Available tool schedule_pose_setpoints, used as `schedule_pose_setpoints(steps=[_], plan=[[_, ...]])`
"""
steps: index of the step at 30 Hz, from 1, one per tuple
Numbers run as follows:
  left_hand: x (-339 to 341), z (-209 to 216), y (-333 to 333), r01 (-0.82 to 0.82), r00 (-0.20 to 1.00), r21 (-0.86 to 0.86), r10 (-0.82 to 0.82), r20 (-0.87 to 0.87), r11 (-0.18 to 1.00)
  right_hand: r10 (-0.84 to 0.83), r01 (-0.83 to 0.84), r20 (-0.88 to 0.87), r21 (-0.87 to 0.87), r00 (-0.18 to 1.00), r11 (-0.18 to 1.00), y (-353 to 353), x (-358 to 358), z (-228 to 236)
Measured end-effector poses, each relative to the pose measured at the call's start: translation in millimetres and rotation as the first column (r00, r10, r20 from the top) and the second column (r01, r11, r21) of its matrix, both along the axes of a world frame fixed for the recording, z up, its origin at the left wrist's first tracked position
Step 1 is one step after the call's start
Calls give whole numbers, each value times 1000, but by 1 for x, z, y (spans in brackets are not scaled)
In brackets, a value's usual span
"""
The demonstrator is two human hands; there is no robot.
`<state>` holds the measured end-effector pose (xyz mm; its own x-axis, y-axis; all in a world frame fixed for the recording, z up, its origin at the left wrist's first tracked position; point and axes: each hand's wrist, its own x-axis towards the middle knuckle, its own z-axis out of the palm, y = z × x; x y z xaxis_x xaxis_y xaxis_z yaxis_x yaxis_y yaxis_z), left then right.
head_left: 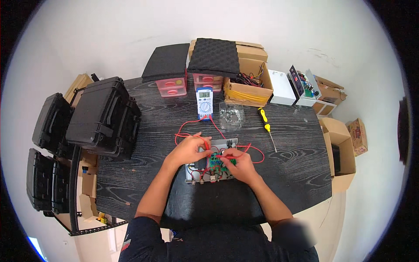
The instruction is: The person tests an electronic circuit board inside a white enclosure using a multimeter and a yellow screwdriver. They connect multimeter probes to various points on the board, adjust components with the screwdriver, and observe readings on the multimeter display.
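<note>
Spanning most of the view, a black desk [288,170] with a pronounced wood grain stood against a plain white wall. A small metal chassis holding a green circuit board [212,167] lay at the near middle of the desk, and everything else is placed from it.

Both hands worked over that board. The left hand [188,150] pinched a red test probe [205,138] at its left edge, fingers closed around it. The right hand [241,165] was closed on a second probe at the right side, its tip touching the board; the probe itself was mostly hidden by the fingers. Red leads [185,126] looped from the board back to a blue-and-white digital multimeter [204,102] lying just behind it.

Right behind the board sat a clear plastic tray [231,115], and farther right a yellow-handled screwdriver [265,124]. Behind the multimeter stood pink plastic drawers [171,86] topped with dark foam pads [214,56], beside an open cardboard box [246,89] of cables. Left of the board, stacked black hard cases [102,115] crowded the desk's edge.
</note>
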<state>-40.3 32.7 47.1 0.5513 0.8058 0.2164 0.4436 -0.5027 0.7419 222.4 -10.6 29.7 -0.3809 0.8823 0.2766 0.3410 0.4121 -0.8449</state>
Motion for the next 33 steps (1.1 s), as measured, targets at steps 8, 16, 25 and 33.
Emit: schedule_pose_setpoints(steps=[8,16,25,33], plan=[[0,-1,1,-21,1000,8,21,19,1000,38,-63,135,188,990,980,0,2,-1],[-2,-10,4,-18,999,71,15,49,997,73,-99,166,155,983,983,1,1,2],[-2,-9,4,11,998,47,-14,59,999,75,-110,227,144,971,984,2,2,2],[-1,-8,4,12,999,46,-13,40,999,72,-109,283,119,956,987,2,3,6]])
